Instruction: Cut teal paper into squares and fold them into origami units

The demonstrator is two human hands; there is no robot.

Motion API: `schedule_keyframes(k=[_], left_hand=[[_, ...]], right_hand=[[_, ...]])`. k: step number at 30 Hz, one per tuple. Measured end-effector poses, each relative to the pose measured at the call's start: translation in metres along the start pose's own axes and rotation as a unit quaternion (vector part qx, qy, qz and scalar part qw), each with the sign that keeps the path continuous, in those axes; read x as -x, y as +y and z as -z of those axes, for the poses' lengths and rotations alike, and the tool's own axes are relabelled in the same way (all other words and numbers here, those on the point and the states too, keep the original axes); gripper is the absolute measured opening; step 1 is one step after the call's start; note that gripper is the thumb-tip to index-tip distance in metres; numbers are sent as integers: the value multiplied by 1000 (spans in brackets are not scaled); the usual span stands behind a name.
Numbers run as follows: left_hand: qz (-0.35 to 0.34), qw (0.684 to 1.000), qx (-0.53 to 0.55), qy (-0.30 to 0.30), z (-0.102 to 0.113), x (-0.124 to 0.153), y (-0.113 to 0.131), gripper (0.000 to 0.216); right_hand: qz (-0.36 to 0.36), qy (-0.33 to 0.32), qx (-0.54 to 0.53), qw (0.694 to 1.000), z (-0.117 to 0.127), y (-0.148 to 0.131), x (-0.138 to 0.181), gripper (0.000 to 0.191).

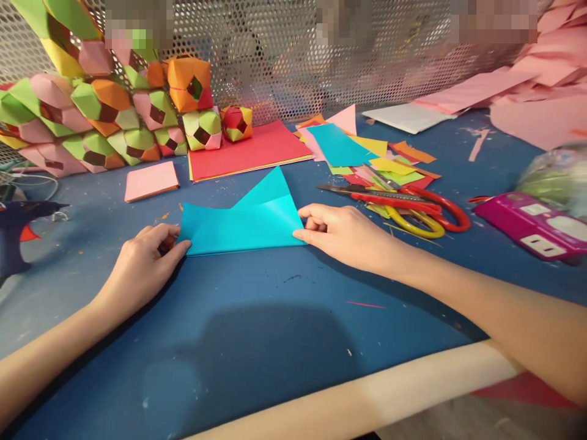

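Observation:
A sheet of bright blue paper [238,229], folded over along its near edge, lies in front of me on the blue table. Its far part rises to a point behind the folded strip. My left hand [149,253] pinches the left end of the paper between thumb and fingers. At the opposite end, my right hand [337,232] grips the corner, thumb in front and fingers curled behind. Beyond the right hand are red-handled scissors [413,201] and yellow-handled scissors [415,226], resting by a heap of coloured paper scraps [362,150].
Folded paper balls [137,116] are stacked at the back left against a perforated metal screen [275,61]. Before them lie pink squares [152,181] and red sheets [247,150]. A glue gun [21,229] stands far left, a purple power strip [532,223] right. Pink paper [550,67] piles up behind.

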State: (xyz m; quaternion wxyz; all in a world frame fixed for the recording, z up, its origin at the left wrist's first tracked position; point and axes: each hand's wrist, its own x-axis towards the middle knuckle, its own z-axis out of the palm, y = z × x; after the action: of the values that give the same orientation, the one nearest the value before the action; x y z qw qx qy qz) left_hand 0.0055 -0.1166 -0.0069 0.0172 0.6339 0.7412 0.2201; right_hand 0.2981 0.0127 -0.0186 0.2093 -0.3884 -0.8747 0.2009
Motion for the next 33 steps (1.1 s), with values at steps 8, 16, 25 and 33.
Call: schedule_keyframes(k=[8,16,25,33], left_hand=[[-5,1000,-5,3,-1,0,-2,27],[-26,999,-33,3,0,1,1,27],[-56,995,-83,-7,-1,3,2,39],[-102,975,-194,22,-3,7,2,49]], right_hand=[[32,24,19,999,-2,1,-1,18],[65,11,60,996,-4,2,2,23],[121,5,116,986,-5,2,7,44],[136,30,193,971,-9,4,10,47]])
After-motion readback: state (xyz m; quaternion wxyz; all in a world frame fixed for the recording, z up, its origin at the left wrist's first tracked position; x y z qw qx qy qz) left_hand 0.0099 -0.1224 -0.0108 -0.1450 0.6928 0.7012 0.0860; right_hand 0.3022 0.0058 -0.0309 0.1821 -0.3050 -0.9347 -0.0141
